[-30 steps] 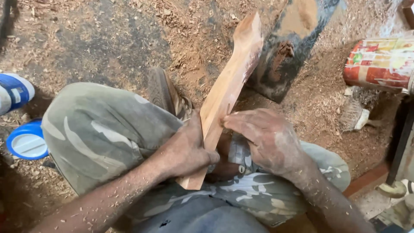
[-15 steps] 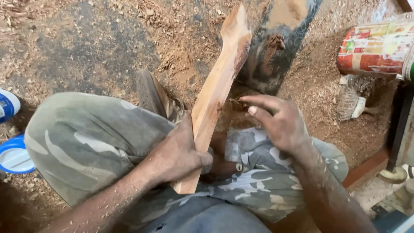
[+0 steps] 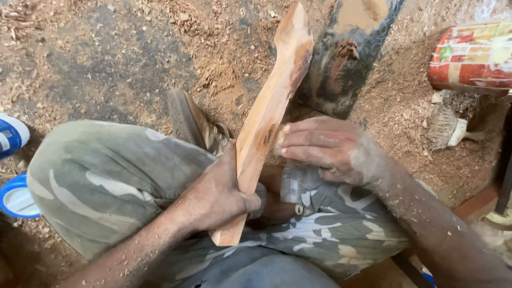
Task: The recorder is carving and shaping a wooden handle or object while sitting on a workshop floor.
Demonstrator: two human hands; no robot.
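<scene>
- Head view, the work piece: a long, flat, pale-orange carved wooden blank [image 3: 266, 120] with a broadened, paddle-like top runs from the lap up toward 1 o'clock. Its lower end rests against the camouflage-patterned trousers [image 3: 106, 176]; its top stands over the sawdust-covered floor [image 3: 106, 48].
- Head view, left hand [image 3: 224, 194]: it is clamped around the lower part of the blank, thumb over the near face and fingers wrapped behind.
- Head view, right hand [image 3: 325, 149]: it lies at 3 o'clock of the blank's middle, fingers held together and extended, fingertips touching the right edge at a dark, rough patch. Whether anything sits under the palm I cannot tell.
- Handling, as a judgement: the blank looks stiff and fairly light for its length, dry and rough-sawn rather than slippery, so a firm wrap low on the shaft should hold. The narrow neck below the paddle is likely the weakest place; splinters along the raw edges look possible.
- Head view, surroundings: a worn brown shoe [image 3: 194, 125] shows at 9 o'clock of the blank; a dark, dusty wooden block [image 3: 346, 69] stands at 2 o'clock; a red-and-yellow printed sack [image 3: 472, 56] lies far toward 3 o'clock, a small brush [image 3: 445, 128] below it; a blue-rimmed round lid [image 3: 16, 197] sits at the left edge.
</scene>
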